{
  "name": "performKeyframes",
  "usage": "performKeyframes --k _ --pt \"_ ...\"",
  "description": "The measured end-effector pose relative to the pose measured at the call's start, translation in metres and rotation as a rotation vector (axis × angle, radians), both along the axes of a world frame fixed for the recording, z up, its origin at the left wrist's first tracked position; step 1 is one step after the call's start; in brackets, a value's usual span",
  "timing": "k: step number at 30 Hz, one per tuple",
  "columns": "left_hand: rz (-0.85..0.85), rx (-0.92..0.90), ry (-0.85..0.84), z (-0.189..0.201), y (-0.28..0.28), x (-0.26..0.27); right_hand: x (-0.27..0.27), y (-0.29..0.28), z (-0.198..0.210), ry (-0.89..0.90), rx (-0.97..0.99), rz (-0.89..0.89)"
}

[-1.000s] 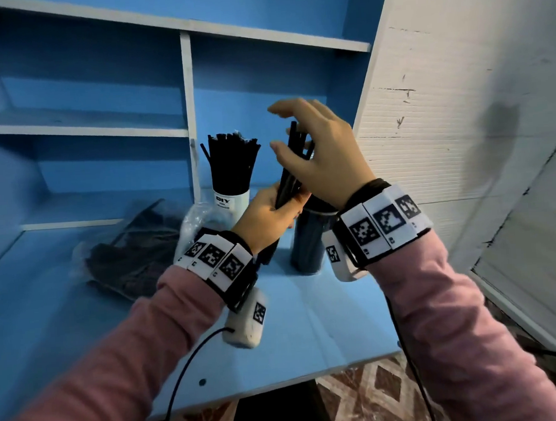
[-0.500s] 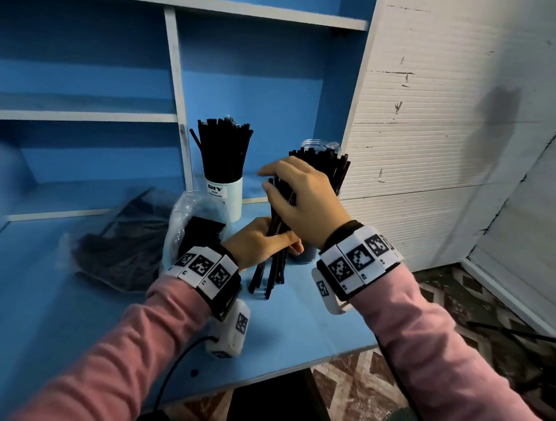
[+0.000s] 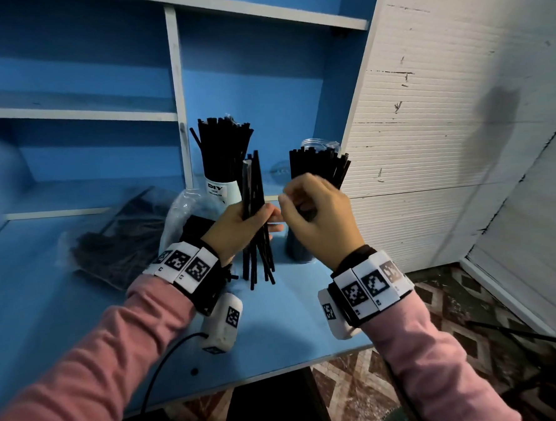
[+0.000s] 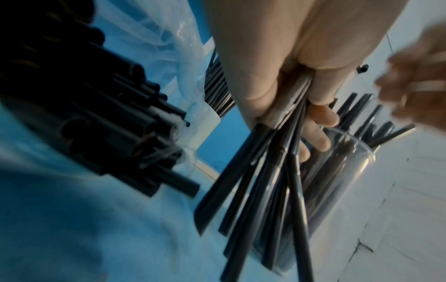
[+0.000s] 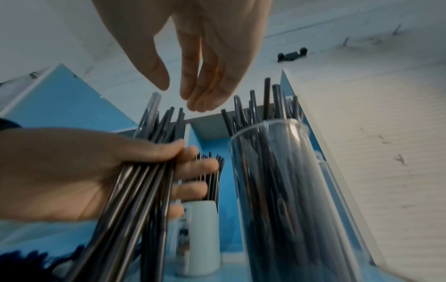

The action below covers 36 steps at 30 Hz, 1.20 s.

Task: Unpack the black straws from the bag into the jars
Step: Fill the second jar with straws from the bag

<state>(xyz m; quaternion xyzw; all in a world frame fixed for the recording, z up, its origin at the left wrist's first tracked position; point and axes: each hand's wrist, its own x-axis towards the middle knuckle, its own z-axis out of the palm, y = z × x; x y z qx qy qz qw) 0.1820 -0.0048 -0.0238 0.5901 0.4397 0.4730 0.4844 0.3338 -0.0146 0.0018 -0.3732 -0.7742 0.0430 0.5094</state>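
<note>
Your sleeves (image 3: pixel 84 362) are dusty pink, and each wristband (image 3: pixel 189 267) carries white tiles printed with black-and-white square codes. The straws (image 3: pixel 252 192) you hold are plain black, as are those in the clear jar (image 5: pixel 289 181) and in the white cup (image 3: pixel 223 189) with black lettering. The table (image 3: pixel 293 323) and shelves (image 3: pixel 75 112) are bright blue with white edges. The floor (image 3: pixel 353 391) shows a brown-and-cream diamond pattern; the wall panel (image 3: pixel 444 135) is ribbed white.

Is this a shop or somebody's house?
Hard to say; it looks like a storeroom or work corner. There are bare blue shelves, a blue table, a scuffed white panelled wall, and jars packed with black straws.
</note>
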Motion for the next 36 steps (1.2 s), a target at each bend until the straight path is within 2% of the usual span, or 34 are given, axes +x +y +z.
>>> performKeyframes --k 6,9,17,21,27,36 --pt "-0.006 0.036 -0.115 0.007 -0.001 -0.01 -0.001 0.005 -0.037 -0.162 -0.406 0.016" --pt "-0.031 0.038 -0.123 0.009 -0.002 -0.013 -0.006 0.004 -0.039 -0.185 -0.498 0.035" --pt "-0.052 0.064 -0.154 0.012 -0.005 -0.011 -0.015 0.006 -0.039 -0.232 -0.434 0.01" --pt "-0.042 0.069 -0.169 0.012 -0.005 -0.014 -0.016 0.005 -0.038 -0.19 -0.444 0.015" --pt "-0.009 0.074 -0.126 0.012 -0.006 -0.018 -0.017 0.006 -0.034 -0.202 -0.449 -0.029" --pt "0.152 0.051 -0.167 0.011 0.0 -0.02 -0.02 0.006 -0.033 -0.171 -0.483 -0.06"
